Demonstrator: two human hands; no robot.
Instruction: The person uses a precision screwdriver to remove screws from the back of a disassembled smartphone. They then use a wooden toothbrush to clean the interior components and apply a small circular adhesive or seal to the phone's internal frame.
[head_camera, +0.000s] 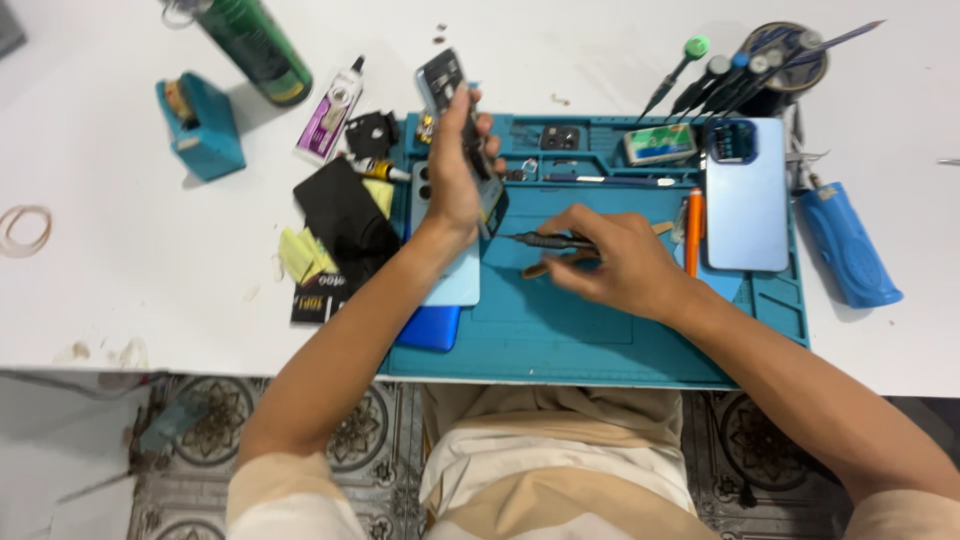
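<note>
While the left hand (455, 170) grips an opened phone frame (447, 85) upright near the top centre of the picture, its fingers wrapped round the thin edges, the piece could slip and drop onto the teal rubbery mat (560, 340). Right hand (610, 262), fingers pinched on a slim dark knurled screwdriver (545, 240) at mid-frame, might jab the exposed parts. A glossy pale-blue phone back (748, 200) lies to the right on the white counter (120, 270).
</note>
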